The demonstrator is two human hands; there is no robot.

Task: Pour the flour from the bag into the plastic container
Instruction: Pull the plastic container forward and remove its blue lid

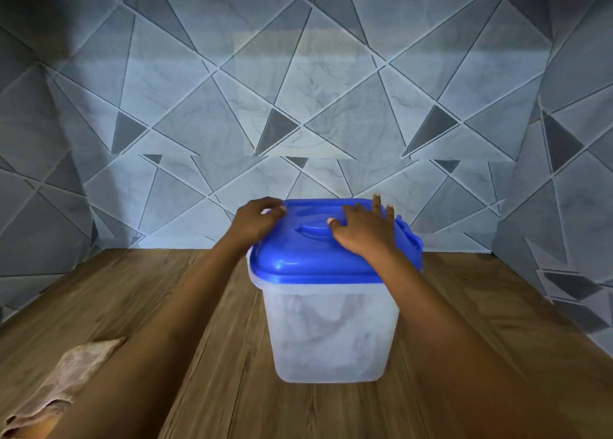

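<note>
Crumpled and brownish, what looks like the flour bag point(56, 382) lies flat on the wooden table point(215, 405) at the near left, partly under the left forearm and well apart from either hand. Farther back stands the plastic container point(331, 332), upright, with its blue lid point(315, 256) seated on it. The left hand point(260, 221) has its fingers point(275, 211) bent over the lid's far left corner, gripping there. The right hand point(365, 229) lies flat on top with its fingers point(376, 203) straight and spread toward the right clasp, holding nothing. So the lid is the step in hand, by my reading (coming off for the pour or pressed on after it, I cannot tell; the hazy walls hide how much is inside). If opening, the next move calls for freeing the clasp, lifting the lid clear, then reaching back for the bag
</note>
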